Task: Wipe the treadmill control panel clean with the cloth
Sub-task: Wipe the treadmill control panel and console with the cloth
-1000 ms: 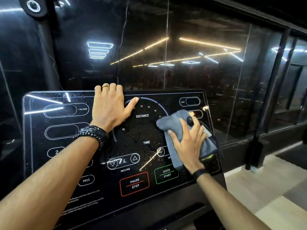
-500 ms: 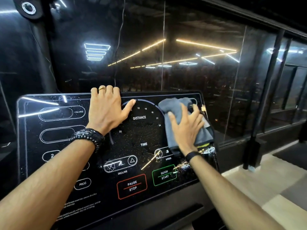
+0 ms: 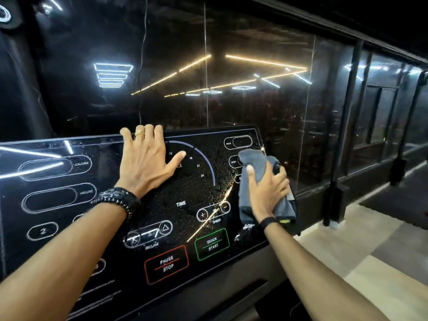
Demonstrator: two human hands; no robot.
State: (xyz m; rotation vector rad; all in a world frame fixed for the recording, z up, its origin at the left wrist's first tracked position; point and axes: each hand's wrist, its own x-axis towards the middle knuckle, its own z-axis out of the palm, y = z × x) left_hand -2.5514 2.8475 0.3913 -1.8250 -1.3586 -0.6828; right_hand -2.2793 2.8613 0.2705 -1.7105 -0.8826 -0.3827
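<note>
The black glossy treadmill control panel (image 3: 69, 218) fills the lower left, with white outlines, a red PAUSE STOP button (image 3: 166, 264) and a green QUICK START button (image 3: 212, 243). Fine droplets speckle its middle around TIME (image 3: 181, 203). My left hand (image 3: 146, 167) lies flat on the panel's top centre, fingers over the upper edge, thumb spread. My right hand (image 3: 266, 193) holds a bunched grey cloth (image 3: 256, 162) against the panel's right edge, fingers bent round it, thumb pointing up.
A dark glass wall (image 3: 254, 100) with reflected ceiling lights stands right behind the panel. A black post (image 3: 333, 205) rises just right of the panel. Pale wooden floor (image 3: 370, 262) lies lower right.
My right hand swept the cloth up the panel's right side, then came back down a little to the right edge, the cloth now more bunched. My left hand stayed in place.
</note>
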